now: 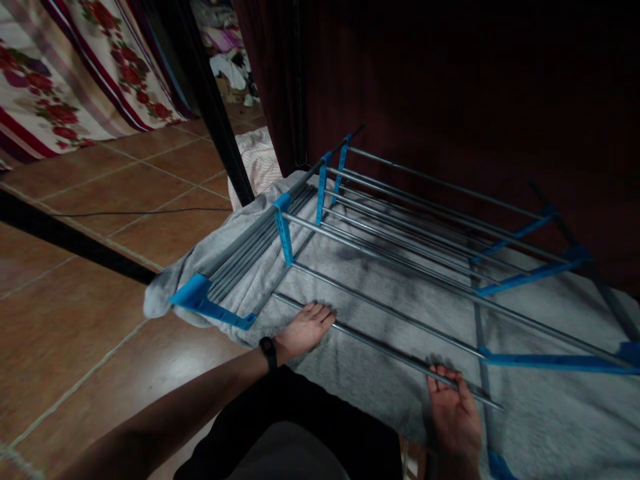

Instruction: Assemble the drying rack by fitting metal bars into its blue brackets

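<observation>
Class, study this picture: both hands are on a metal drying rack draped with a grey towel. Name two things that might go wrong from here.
1. The right hand grips a thin grey metal rod; fingers might get pinched against neighbouring rods.
2. The grey towel, smoothed by the left hand, hangs over the blue plastic corner bracket and could slide onto the brown tiled floor.

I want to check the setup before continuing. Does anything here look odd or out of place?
Yes. The drying rack lies collapsed on a grey towel instead of standing upright. Left hand and right hand both rest on its nearest rod. Nothing looks broken.
</observation>
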The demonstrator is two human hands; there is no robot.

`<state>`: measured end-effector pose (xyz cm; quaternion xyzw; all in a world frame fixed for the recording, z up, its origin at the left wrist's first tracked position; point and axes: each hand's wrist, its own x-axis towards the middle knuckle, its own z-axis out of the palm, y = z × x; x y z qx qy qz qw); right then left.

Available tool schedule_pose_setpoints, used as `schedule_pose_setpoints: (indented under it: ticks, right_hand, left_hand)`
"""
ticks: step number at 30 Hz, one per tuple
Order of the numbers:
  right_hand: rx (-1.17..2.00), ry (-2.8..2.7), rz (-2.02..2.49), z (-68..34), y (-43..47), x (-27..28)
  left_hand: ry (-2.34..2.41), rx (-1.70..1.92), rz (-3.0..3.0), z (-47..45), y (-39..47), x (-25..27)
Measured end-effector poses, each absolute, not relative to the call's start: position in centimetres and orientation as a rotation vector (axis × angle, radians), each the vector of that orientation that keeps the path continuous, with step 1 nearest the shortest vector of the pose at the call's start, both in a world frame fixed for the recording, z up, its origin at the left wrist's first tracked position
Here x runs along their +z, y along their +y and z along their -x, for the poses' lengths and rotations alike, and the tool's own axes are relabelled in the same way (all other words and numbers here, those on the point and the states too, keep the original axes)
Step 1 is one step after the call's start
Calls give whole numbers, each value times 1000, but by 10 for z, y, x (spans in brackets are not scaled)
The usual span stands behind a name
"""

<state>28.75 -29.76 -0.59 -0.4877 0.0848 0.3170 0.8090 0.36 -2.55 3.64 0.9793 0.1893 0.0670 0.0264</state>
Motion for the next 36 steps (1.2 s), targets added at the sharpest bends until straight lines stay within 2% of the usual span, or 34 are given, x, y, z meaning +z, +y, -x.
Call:
schedule_pose_setpoints:
  ticks: [25, 36]
  right_hand:
    - [691, 129, 1027, -286, -303, -4]
    - [682, 215, 966, -283, -289, 7]
  left_hand:
    - [521, 143, -3086, -6, -27, 37]
    - [482, 314, -3066, 9, -14, 32]
